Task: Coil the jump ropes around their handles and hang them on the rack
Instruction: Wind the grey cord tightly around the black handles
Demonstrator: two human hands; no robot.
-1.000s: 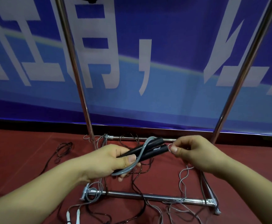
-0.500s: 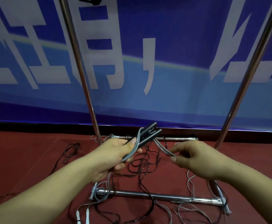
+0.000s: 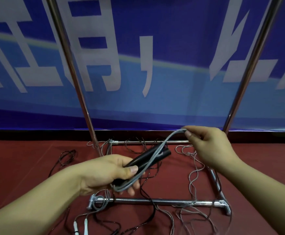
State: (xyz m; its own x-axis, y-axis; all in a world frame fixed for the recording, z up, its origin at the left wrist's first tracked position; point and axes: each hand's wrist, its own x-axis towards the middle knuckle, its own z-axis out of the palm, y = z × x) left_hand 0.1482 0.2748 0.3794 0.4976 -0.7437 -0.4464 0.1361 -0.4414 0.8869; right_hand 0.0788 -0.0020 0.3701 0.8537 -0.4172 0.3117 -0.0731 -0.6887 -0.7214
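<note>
Behind everything I see a wide blue banner with large white characters (image 3: 87,53) hanging as a backdrop, and below it a dark red carpeted floor (image 3: 19,167). On that floor stands the chrome tubular metal rack (image 3: 155,201), its two slanted uprights rising past the top of the view and its low base bars forming a rectangle in front of me. Thin loose grey and black rope cords (image 3: 194,168) lie tangled across the carpet inside and around that base, some draped over the near bar, and two small white handle tips (image 3: 80,226) show at the bottom edge. My left hand (image 3: 104,173) is curled round the pair of black cylindrical jump rope handles (image 3: 148,157), thumb pressed on top, holding them side by side and tilted up toward the right, above the near base bar. The grey plastic jump rope cord (image 3: 155,153) loops under the butt end of the handles by my left fingers and runs along them upward to my right hand (image 3: 211,146), which is raised near the right upright and pinches the cord between thumb and forefinger, the other fingers folded in. I cannot tell how many turns lie round the handles.
</note>
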